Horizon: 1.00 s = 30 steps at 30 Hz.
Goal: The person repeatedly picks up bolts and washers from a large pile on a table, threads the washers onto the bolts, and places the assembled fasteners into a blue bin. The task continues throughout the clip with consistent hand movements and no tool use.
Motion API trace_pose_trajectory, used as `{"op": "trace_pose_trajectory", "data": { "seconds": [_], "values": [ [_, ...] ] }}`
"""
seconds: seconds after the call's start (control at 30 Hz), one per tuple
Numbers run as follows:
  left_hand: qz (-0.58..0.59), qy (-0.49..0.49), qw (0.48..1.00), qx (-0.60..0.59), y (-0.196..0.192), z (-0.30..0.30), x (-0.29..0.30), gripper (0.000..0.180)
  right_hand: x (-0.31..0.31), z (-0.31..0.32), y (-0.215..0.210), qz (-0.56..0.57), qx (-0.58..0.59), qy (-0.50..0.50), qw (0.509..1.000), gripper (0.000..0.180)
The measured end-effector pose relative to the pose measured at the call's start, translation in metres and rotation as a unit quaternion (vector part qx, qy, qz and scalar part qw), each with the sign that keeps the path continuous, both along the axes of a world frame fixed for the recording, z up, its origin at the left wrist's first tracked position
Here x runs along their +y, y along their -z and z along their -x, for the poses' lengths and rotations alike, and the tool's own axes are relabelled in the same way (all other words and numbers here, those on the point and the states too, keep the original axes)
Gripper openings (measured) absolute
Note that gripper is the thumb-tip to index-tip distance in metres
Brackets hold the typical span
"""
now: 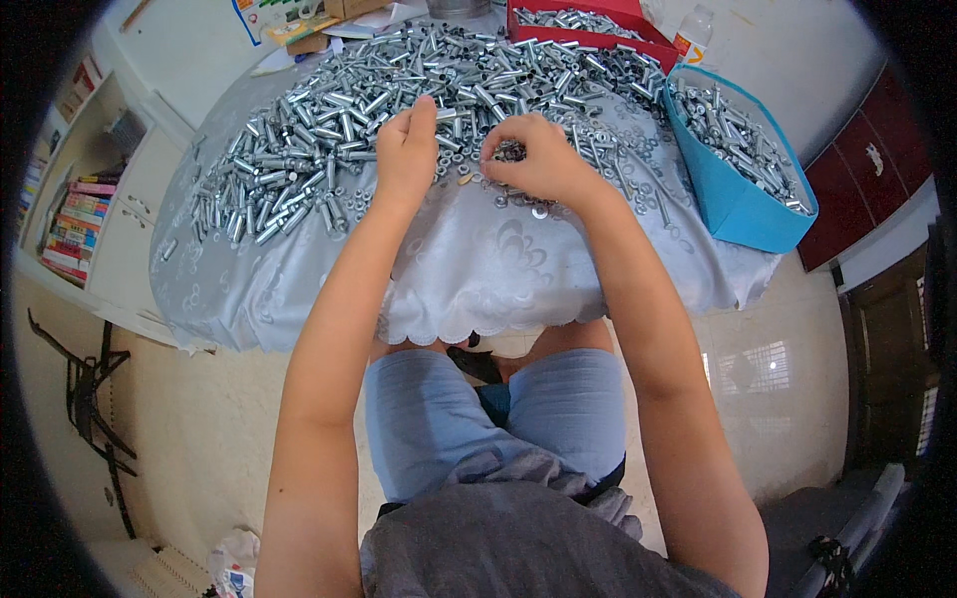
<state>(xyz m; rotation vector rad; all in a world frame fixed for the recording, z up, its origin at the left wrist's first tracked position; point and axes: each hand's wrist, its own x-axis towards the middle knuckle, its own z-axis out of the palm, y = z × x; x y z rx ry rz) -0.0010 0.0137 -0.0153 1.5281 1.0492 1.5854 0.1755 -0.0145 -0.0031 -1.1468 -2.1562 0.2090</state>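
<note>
My left hand (pixel 407 154) is over the near edge of a big heap of silver metal sleeve anchors and bolts (pixel 329 135). Its fingers are curled and its thumb points away from me; what they hold, if anything, is hidden. To its right, my right hand (pixel 538 157) bends over small nuts and washers (pixel 598 135) strewn in front of the heap. Thumb and forefinger come together at the tips, and anything between them is too small to make out. A small brass-coloured piece (pixel 465 180) lies on the cloth between my hands.
A patterned silvery tablecloth (pixel 498 259) covers the table, its scalloped edge above my lap. At the right stands a blue fabric bin (pixel 743 214) full of bolts. Behind are a red box (pixel 588 35) of metal parts, a plastic bottle (pixel 695 35) and a metal container (pixel 459 8).
</note>
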Motion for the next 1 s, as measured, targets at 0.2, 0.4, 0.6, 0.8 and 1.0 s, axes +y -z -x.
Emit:
{"op": "trace_pose_trajectory", "data": {
  "seconds": [0.2, 0.4, 0.6, 0.8, 1.0],
  "values": [
    [0.135, 0.087, 0.982, -0.101, -0.013, -0.005, -0.014, 0.037, -0.001, 0.000, -0.016, 0.233, 0.373, -0.120, 0.890, 0.013],
    [0.183, 0.140, 0.968, -0.102, -0.019, -0.006, -0.018, 0.035, -0.004, 0.000, -0.020, 0.297, 0.442, -0.102, 0.840, 0.019],
    [0.195, 0.163, 0.962, -0.101, -0.019, -0.007, -0.019, 0.035, -0.003, -0.002, -0.021, 0.345, 0.444, -0.097, 0.821, 0.019],
    [0.184, 0.200, 0.962, -0.033, -0.025, -0.009, -0.027, 0.036, -0.002, -0.005, -0.017, 0.405, 0.440, -0.131, 0.791, 0.018],
    [0.186, 0.179, 0.965, -0.048, -0.022, -0.010, -0.025, 0.038, -0.003, -0.002, -0.019, 0.425, 0.441, -0.138, 0.778, 0.017]
  ]
}}
